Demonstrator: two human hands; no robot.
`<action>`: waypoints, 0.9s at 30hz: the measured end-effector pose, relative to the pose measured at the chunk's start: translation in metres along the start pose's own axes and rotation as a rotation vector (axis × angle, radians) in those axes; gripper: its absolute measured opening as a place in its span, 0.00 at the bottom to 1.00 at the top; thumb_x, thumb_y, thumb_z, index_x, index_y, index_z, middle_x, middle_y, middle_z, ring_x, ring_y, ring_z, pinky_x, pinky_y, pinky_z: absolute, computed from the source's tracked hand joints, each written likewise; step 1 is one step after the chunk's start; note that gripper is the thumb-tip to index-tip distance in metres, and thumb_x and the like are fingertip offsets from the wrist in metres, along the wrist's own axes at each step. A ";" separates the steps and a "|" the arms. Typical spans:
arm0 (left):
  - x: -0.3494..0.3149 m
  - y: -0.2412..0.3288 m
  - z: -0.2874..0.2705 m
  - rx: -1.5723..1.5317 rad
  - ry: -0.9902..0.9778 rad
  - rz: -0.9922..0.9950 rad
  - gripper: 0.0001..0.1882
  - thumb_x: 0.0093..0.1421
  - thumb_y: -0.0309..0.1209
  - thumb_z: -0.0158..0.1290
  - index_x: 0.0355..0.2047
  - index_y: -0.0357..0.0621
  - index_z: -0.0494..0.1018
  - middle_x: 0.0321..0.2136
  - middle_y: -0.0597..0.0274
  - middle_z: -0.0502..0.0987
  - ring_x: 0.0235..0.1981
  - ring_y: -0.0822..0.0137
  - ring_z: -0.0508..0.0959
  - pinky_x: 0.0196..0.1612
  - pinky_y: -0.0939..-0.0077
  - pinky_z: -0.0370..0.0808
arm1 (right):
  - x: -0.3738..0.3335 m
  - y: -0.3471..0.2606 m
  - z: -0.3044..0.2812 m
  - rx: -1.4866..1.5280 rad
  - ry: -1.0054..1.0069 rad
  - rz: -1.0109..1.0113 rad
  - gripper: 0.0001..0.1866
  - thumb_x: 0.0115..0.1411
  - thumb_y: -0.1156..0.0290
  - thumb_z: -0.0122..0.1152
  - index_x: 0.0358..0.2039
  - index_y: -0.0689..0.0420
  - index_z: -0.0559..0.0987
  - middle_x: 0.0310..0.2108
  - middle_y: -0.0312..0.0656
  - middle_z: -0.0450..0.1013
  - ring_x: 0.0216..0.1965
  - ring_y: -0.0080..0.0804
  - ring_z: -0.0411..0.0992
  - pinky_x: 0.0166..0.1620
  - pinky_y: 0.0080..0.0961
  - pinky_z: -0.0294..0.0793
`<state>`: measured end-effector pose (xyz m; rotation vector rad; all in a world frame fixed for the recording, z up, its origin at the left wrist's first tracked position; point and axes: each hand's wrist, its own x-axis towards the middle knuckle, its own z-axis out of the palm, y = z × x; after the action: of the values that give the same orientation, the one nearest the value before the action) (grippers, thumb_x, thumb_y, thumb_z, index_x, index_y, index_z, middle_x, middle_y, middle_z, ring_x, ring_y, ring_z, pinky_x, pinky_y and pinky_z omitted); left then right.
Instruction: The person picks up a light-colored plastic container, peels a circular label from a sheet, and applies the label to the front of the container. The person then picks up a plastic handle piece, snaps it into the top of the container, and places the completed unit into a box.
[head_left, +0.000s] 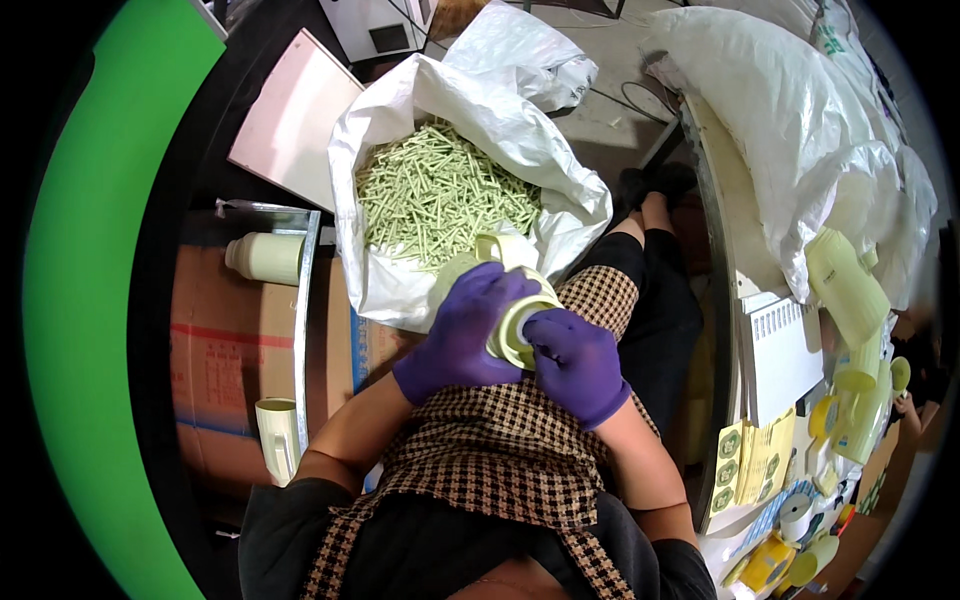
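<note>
My left hand (pixel 465 330), in a purple glove, is wrapped round a pale yellow-green plastic jug body (pixel 508 338) lying over my lap, its open end toward me. A looped handle (pixel 494 246) shows on the jug's far side. At the open end is my right hand (pixel 580 365), also gloved in purple, its fingers curled closed at the rim; whatever they pinch is hidden. Just beyond the jug stands an open white woven sack (pixel 345 215) full of small pale green sticks (pixel 440 190).
A green belt or panel (pixel 110 230) runs along the left. Pale green vessels lie by the metal frame (pixel 303 350) on cardboard boxes (pixel 225 330). On the right-hand table are a spiral notebook (pixel 785 360), yellow label sheets (pixel 750 465), several green jugs (pixel 845 283) and a stuffed white sack (pixel 765 95).
</note>
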<state>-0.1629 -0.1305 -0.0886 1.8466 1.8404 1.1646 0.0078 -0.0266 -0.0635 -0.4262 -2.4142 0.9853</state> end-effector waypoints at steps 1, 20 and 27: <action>0.003 0.001 0.000 -0.054 -0.037 -0.018 0.47 0.34 0.39 0.72 0.58 0.41 0.70 0.47 0.48 0.77 0.54 0.43 0.74 0.64 0.50 0.66 | -0.001 -0.004 0.002 -0.060 -0.013 0.036 0.12 0.48 0.82 0.62 0.34 0.55 0.83 0.35 0.45 0.80 0.32 0.47 0.80 0.36 0.34 0.80; -0.002 0.011 0.026 0.090 0.137 0.333 0.49 0.41 0.39 0.75 0.60 0.30 0.65 0.55 0.50 0.77 0.55 0.46 0.76 0.64 0.43 0.67 | -0.029 0.006 0.011 -0.261 -0.005 0.104 0.07 0.51 0.75 0.63 0.33 0.53 0.81 0.31 0.42 0.77 0.31 0.43 0.78 0.32 0.37 0.79; -0.004 0.027 0.031 0.102 0.067 0.260 0.49 0.38 0.36 0.71 0.63 0.37 0.67 0.59 0.48 0.71 0.57 0.48 0.73 0.66 0.46 0.64 | -0.056 0.017 -0.002 0.073 -0.167 0.053 0.13 0.53 0.78 0.59 0.41 0.58 0.79 0.36 0.54 0.77 0.36 0.57 0.77 0.40 0.48 0.77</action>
<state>-0.1218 -0.1282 -0.0906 2.1813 1.7635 1.2514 0.0568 -0.0395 -0.0925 -0.3973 -2.5162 1.1702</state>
